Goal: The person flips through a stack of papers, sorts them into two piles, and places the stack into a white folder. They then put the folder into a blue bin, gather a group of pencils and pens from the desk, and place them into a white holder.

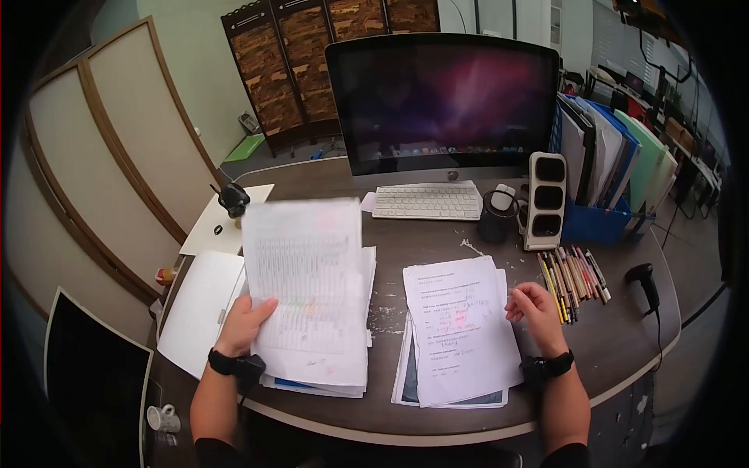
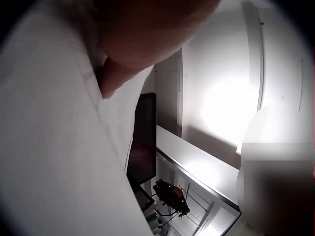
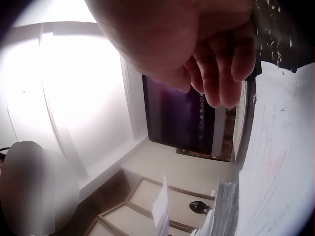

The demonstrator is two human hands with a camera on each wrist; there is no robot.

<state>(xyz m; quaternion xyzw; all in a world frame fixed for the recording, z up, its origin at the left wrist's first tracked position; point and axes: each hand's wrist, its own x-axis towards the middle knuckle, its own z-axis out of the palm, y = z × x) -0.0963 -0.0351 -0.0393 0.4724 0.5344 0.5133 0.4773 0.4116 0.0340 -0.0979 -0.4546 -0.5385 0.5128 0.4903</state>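
My left hand (image 1: 243, 326) grips a printed sheet of paper (image 1: 306, 265) by its left edge, thumb on the front and the other fingers hidden behind. The sheet is raised over a stack of papers (image 1: 370, 300) at the left. In the left wrist view the sheet's pale back (image 2: 54, 132) fills the left side, beside the hand (image 2: 142, 34). My right hand (image 1: 538, 316) hovers with loosely curled fingers at the right edge of a second pile of printed sheets (image 1: 460, 343), which bear red and dark handwriting. Nothing is between its fingers (image 3: 224, 83) in the right wrist view.
A white laptop-like panel (image 1: 199, 308) lies left of the stack. Behind are a keyboard (image 1: 427, 201), a monitor (image 1: 445, 101) and a dark mesh cup (image 1: 495, 222). Several pencils (image 1: 573, 281), a blue file holder (image 1: 597, 222) and a black scanner (image 1: 644, 285) are at the right.
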